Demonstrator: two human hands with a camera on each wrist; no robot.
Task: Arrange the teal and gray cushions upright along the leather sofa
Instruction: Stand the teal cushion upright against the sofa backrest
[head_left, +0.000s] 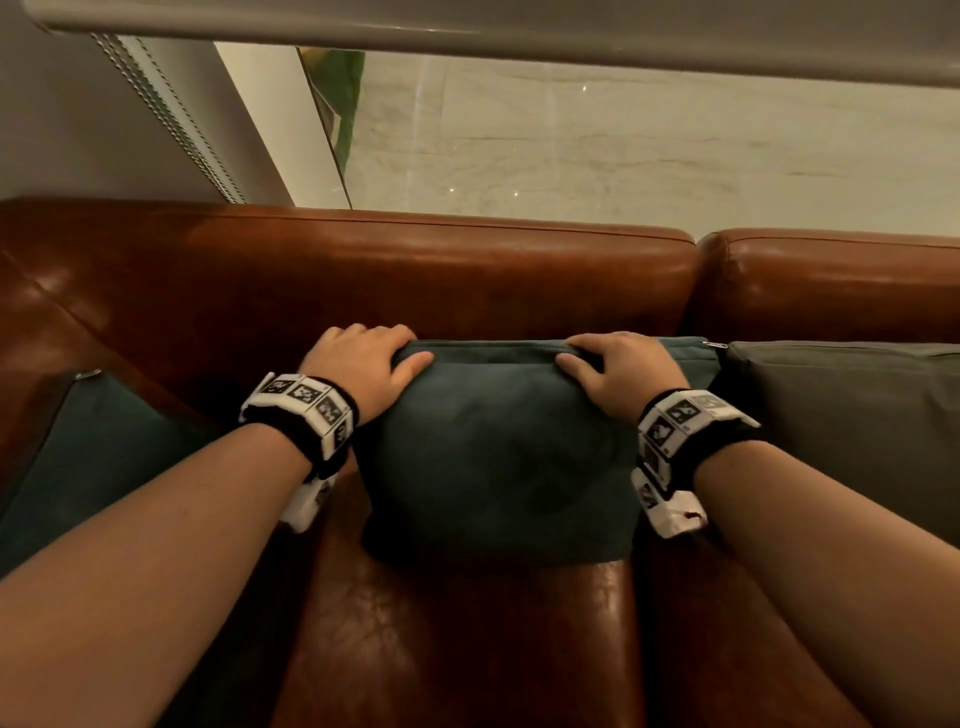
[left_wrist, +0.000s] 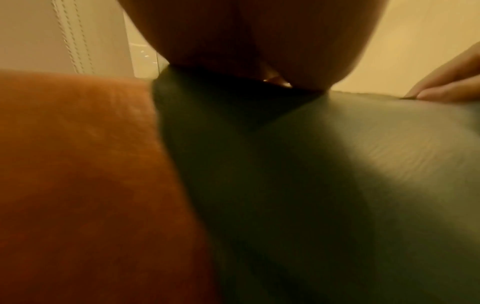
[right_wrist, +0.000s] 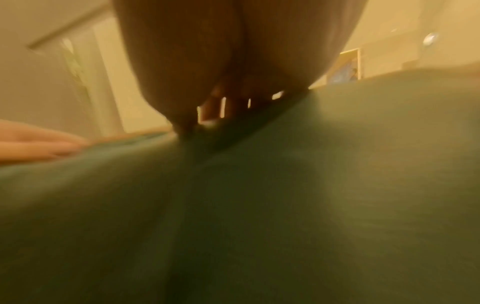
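A teal cushion (head_left: 498, 457) stands upright on the seat of the brown leather sofa (head_left: 415, 270), leaning on the backrest. My left hand (head_left: 363, 358) grips its top left corner, fingers curled over the top edge and thumb on the front. My right hand (head_left: 618, 369) grips the top right corner the same way. A second teal cushion (head_left: 83, 457) leans in the sofa's left corner. Part of another teal cushion (head_left: 685, 358) shows behind my right hand, and a gray cushion (head_left: 857, 431) stands to the right. The wrist views show blurred teal fabric (left_wrist: 324, 164) (right_wrist: 259, 205) under each palm.
The backrest splits into two sections at a seam (head_left: 701, 280). Behind the sofa lie a pale marble surface (head_left: 623, 145) and a glass panel edge (head_left: 322, 119); a blind with a bead chain (head_left: 166, 119) hangs at the left. Bare leather seat (head_left: 467, 649) lies in front of the cushion.
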